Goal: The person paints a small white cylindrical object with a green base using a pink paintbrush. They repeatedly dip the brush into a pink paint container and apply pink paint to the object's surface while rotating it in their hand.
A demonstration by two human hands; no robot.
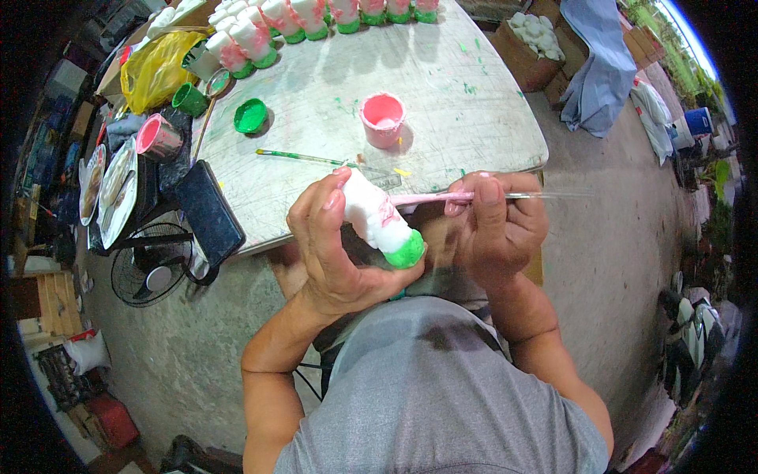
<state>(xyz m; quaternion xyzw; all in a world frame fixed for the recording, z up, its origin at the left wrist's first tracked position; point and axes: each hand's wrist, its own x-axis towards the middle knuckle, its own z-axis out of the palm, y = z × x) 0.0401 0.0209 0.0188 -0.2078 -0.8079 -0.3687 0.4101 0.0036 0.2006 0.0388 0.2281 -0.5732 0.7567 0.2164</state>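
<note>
My left hand grips a white molded figure by its top and bottom, with a green-painted end toward the lower right and pink paint on its middle. My right hand pinches a clear-handled paintbrush held sideways, its pink-coated bristle end touching or very close to the figure. Just beyond them on the table stand a pink paint cup and a green paint pot. A green-handled brush lies behind my left hand.
Rows of similar painted figures line the back edge. At left are a yellow bag, more paint containers, plates, a dark phone-like slab and a fan. A cardboard box with white pieces sits at back right.
</note>
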